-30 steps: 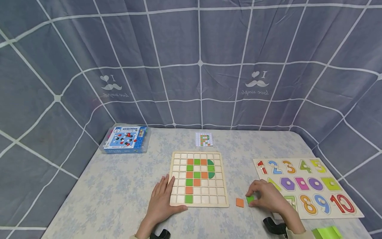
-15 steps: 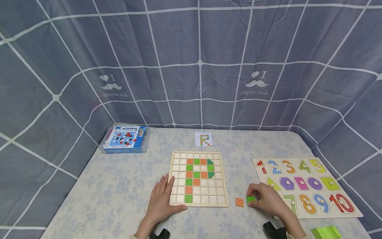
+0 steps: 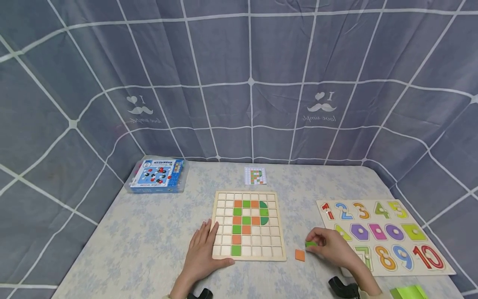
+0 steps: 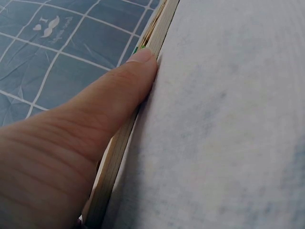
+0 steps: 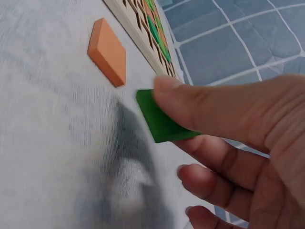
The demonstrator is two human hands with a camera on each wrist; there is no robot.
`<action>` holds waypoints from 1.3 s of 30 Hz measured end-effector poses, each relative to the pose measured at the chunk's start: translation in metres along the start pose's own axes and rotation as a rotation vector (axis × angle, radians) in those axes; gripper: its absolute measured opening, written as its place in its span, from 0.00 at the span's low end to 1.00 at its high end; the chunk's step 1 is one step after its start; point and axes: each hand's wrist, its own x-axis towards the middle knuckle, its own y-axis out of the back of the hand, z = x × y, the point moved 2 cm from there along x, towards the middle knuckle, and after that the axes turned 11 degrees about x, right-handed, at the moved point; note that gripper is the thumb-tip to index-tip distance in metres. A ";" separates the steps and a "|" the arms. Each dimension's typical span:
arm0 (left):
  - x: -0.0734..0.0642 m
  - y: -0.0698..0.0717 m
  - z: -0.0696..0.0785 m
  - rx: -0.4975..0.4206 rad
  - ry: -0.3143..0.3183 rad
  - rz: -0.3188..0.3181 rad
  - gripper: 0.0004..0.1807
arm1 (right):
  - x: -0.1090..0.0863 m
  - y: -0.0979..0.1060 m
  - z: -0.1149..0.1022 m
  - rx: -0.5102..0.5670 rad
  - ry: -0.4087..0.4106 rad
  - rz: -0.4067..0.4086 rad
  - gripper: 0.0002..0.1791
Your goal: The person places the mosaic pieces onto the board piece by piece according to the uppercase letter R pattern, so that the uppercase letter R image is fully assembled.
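My right hand point(image 3: 332, 248) pinches a green square tile point(image 5: 159, 119) between thumb and fingers, just above the tablecloth. An orange square tile point(image 3: 300, 255) lies flat to the left of that hand. With straight, spread fingers, my left hand point(image 3: 201, 249) rests along the lower left corner of a wooden grid board point(image 3: 283, 245). Its thumb point(image 4: 119, 90) lies against the board's near edge in the left wrist view. Orange and green tiles on the board form a P-like shape with a short diagonal start below, and green rounded pieces sit at its right side.
A small pattern card point(image 3: 255, 175) lies behind the board. To the right is a wooden number and shape puzzle point(image 3: 388, 253), partly under the right forearm. A boxed molecule set point(image 3: 157, 175) stands at the back left. A light green container point(image 3: 408, 292) is at the lower right.
The right hand has raised the green tile slightly off the table and shifted it a little left, tilting it. The left hand has stayed on the board.
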 end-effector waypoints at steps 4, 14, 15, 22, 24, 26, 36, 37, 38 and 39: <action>-0.001 -0.001 -0.001 0.000 0.004 0.001 0.64 | 0.010 -0.004 -0.005 0.017 0.008 0.038 0.08; -0.003 -0.001 0.000 -0.001 0.004 -0.001 0.63 | 0.039 -0.031 -0.022 0.052 0.046 0.112 0.08; -0.003 -0.001 0.000 -0.001 0.003 0.003 0.63 | 0.041 -0.034 -0.025 0.055 0.048 0.109 0.09; -0.002 0.001 0.001 -0.010 -0.004 0.022 0.63 | 0.059 -0.052 -0.043 0.087 0.077 0.109 0.09; -0.001 0.001 0.002 -0.013 -0.005 0.024 0.63 | 0.063 -0.057 -0.047 0.114 0.096 0.093 0.08; -0.001 0.002 0.002 -0.009 -0.007 0.028 0.63 | 0.066 -0.062 -0.050 0.137 0.113 0.075 0.08; 0.000 0.001 0.001 0.014 -0.005 0.027 0.63 | 0.079 -0.085 -0.056 0.123 0.182 0.016 0.03; 0.000 0.000 0.001 0.017 -0.005 0.027 0.63 | 0.080 -0.086 -0.056 0.123 0.183 0.009 0.02; 0.000 0.000 0.001 0.019 -0.005 0.027 0.63 | 0.080 -0.087 -0.057 0.118 0.184 0.004 0.02; 0.000 -0.001 0.001 0.020 -0.005 0.027 0.63 | 0.080 -0.088 -0.057 0.115 0.183 0.000 0.02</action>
